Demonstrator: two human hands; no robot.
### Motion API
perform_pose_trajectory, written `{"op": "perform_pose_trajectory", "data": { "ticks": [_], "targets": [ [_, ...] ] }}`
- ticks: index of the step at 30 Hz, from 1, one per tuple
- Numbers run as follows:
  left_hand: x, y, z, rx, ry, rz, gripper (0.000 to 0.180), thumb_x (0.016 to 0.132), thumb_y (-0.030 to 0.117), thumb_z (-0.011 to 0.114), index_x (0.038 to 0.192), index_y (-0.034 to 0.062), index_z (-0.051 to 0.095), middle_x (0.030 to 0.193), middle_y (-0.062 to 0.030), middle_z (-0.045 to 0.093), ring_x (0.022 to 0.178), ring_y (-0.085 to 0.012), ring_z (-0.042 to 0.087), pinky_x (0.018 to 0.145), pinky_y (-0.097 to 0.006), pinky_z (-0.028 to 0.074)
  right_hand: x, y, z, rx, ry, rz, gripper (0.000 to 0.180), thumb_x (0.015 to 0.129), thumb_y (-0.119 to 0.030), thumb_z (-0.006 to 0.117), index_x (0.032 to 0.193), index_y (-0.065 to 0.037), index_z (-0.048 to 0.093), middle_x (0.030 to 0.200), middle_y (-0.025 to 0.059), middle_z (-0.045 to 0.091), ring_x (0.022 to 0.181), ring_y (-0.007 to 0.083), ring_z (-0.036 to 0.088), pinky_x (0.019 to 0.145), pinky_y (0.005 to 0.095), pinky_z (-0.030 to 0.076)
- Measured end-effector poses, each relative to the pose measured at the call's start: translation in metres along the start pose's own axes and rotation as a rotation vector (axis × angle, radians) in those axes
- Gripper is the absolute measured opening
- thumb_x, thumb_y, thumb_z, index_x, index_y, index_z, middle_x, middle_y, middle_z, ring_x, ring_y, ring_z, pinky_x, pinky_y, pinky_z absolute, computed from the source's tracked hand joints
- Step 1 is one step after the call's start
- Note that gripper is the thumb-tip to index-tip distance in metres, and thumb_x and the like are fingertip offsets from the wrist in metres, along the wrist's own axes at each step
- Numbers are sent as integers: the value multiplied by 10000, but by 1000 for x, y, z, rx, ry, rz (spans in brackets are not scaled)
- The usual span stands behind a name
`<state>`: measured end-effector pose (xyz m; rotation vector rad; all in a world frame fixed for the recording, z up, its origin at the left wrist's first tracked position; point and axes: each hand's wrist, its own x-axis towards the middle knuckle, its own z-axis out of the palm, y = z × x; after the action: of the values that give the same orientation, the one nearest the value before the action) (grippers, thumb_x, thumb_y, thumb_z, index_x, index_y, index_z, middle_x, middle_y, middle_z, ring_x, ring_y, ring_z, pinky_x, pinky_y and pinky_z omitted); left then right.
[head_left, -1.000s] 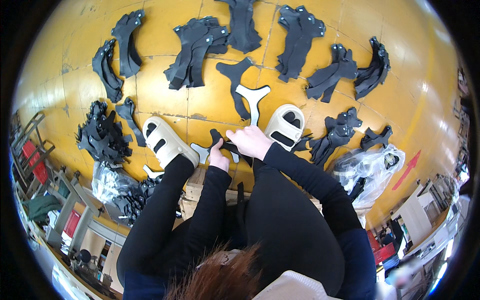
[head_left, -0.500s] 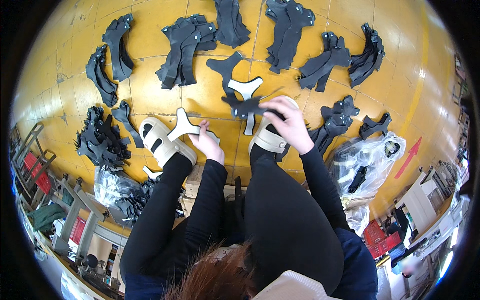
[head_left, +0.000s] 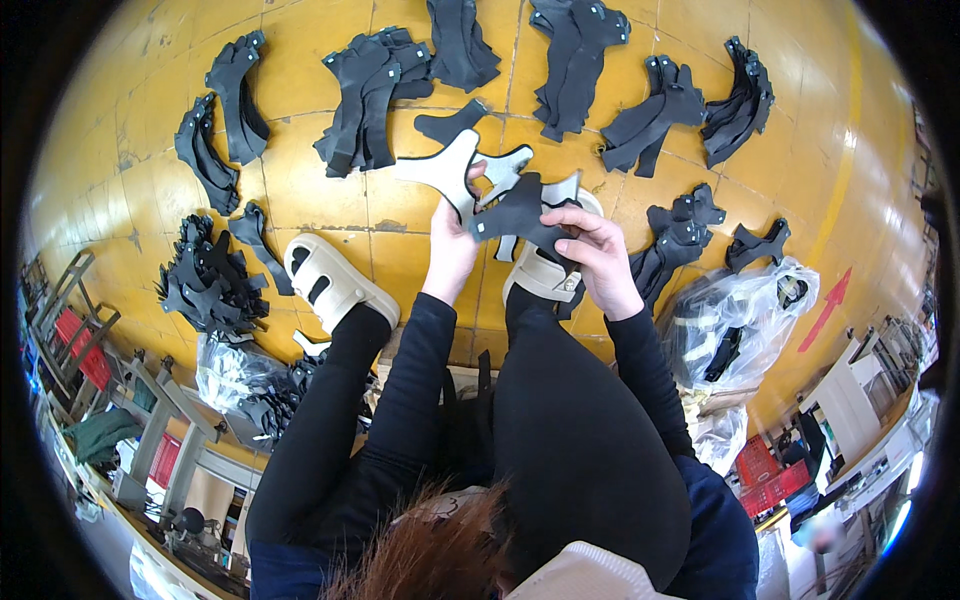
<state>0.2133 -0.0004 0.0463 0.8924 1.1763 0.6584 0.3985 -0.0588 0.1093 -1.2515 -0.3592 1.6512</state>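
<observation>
My left hand [head_left: 453, 245] is closed on a Y-shaped cut piece [head_left: 440, 172], its white face with a dark edge turned up. My right hand [head_left: 597, 252] pinches a black Y-shaped cut piece [head_left: 522, 212] by its right part. The black piece's left end reaches my left fingers; whether they grip it too, I cannot tell. A pale flap [head_left: 563, 190] shows just above my right fingers, and which piece it belongs to is unclear. Behind the held pieces, another white-faced piece [head_left: 507, 168] is partly hidden. A black piece [head_left: 452, 123] lies on the floor beyond them.
Stacks of black cut pieces [head_left: 365, 100] lie in an arc on the yellow tiled floor [head_left: 300, 190]. A heap of black pieces [head_left: 205, 285] is at left, a clear plastic bag [head_left: 735, 320] at right. My beige clogs [head_left: 340, 285] stand below the arc.
My left hand has moved up and to the right with the white-faced piece. The black piece in my right hand now meets my left fingers, and its motion blur is gone.
</observation>
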Motion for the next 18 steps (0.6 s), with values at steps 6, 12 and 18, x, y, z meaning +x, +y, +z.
{"op": "perform_pose_trajectory", "data": {
  "ticks": [6, 12, 18],
  "targets": [
    [4, 9, 6, -193, -122, -120, 417, 839, -56, 587, 1251, 5, 564, 1211, -39, 608, 1047, -113, 557, 960, -266, 424, 1, -2, -1, 152, -51, -13, 281, 766, 3, 610, 1039, 6, 672, 1055, 46, 635, 998, 137, 550, 922, 272, 401],
    [-1, 19, 9, -151, -99, -160, 320, 928, 64, 585, 1240, -2, 560, 1123, -45, 629, 1078, -127, 565, 971, -288, 422, -10, 7, -17, -138, 132, -149, 260, 810, 47, 596, 1060, 3, 654, 1035, 33, 595, 981, 112, 530, 895, 248, 397],
    [3, 8, 1, -128, -166, -145, 363, 1014, 223, 477, 1328, 41, 490, 1070, 3, 566, 1013, -79, 483, 947, -256, 367, -54, 48, -80, -609, 625, -253, 245, 882, 58, 554, 1104, -13, 630, 1022, -5, 536, 884, 83, 491, 815, 204, 395]
  ]
}}
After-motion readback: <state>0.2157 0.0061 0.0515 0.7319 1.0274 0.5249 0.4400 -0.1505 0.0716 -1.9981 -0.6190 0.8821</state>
